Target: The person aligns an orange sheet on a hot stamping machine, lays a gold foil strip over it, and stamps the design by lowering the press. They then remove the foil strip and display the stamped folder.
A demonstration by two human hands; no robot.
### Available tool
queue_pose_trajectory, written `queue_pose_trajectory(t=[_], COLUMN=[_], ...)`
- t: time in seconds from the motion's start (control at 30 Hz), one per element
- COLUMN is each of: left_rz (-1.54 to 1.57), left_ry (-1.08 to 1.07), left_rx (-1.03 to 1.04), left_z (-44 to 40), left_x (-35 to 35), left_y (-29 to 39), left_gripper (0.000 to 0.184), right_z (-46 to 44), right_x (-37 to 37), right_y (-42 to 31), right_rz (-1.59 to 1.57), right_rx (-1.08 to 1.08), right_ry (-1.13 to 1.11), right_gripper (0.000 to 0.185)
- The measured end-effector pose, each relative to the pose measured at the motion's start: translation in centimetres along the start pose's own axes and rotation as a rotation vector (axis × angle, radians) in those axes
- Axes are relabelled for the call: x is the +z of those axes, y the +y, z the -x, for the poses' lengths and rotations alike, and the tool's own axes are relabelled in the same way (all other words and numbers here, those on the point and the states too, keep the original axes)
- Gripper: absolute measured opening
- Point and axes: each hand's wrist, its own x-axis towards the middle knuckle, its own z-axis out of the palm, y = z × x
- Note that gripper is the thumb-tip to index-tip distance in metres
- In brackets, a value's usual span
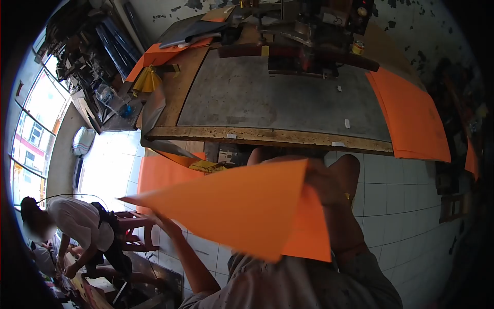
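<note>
A large orange sheet [242,206], curved and slanting, hangs in front of my body. At its left end, my left hand [160,219] holds the lower edge, its fingers partly hidden by the sheet. My right hand [320,180] grips the upper right corner. Below that hand, another orange layer [310,226] hangs behind the front one; whether it is a fold or a second sheet is unclear. The grey worktop [278,98] lies beyond both hands, with small white pieces on it.
A dark machine [309,46] stands at the worktop's back. Orange sheets [411,118] overhang its right end. More orange material [167,175] lies left, below the table edge. A yellow piece [147,80] hangs near the left corner. Another person [82,221] bends over work at lower left, beside a red stool [136,221].
</note>
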Motion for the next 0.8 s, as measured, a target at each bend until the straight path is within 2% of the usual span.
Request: queue_pose_trajectory(t=[0.03,0.07,0.13,0.17,0.2,0.27,0.33,0.37,0.47,0.6,0.67,0.73,0.8], left_rz=[0.039,0.454,0.183,0.135,0.084,-0.054,-0.231,-0.204,-0.32,-0.349,-0.429,-0.471,-0.523], left_ry=[-0.043,0.015,-0.128,-0.164,-0.198,-0.259,-0.31,-0.361,-0.4,-0.424,-0.469,-0.532,-0.519], left_rx=[0.001,-0.25,-0.176,-0.145,-0.119,-0.048,0.045,0.059,0.107,0.187,0.118,0.446,0.355], left_z=[-0.6,-0.4,-0.6,-0.9,-1.1,-1.2,-1.3,-1.7,-3.6,-7.8,-10.4,-14.2,-18.2], left_x=[0.2,2.8,3.1,3.4,3.7,4.9,7.3,8.1,10.7,15.6,18.1,20.4,22.8], left_y=[0.1,3.1,3.0,3.5,4.5,7.5,11.6,12.3,15.0,17.9,19.6,19.2,19.1], left_gripper=[0.054,0.044,0.034,0.033,0.031,0.029,0.028,0.03,0.032,0.04,0.046,0.05,0.052], right_z=[2.4,4.8,9.5,10.8,12.0,13.4,14.2,14.2,12.7,9.0,6.8,4.0,0.2], right_x=[-2.4,-4.8,-9.8,-10.0,-10.1,-8.7,-8.0,-7.8,-7.3,-8.9,-10.8,-14.0,-15.8], right_y=[0.6,1.2,2.3,2.2,2.1,0.4,-1.0,-1.7,-3.4,-6.0,-6.4,-6.6,-7.4], right_rz=[0.085,0.157,0.615,0.64,0.657,0.284,0.465,0.556,0.64,0.768,0.814,0.954,1.015], right_rx=[0.076,0.163,0.3,0.338,0.378,0.385,0.433,0.454,0.4,0.406,0.35,0.307,0.387], right_ry=[0.144,0.282,0.581,0.681,0.781,0.861,0.82,0.797,0.877,0.869,0.839,0.78,0.813], right_gripper=[0.04,0.039,0.036,0.036,0.035,0.035,0.038,0.039,0.04,0.042,0.042,0.043,0.045])
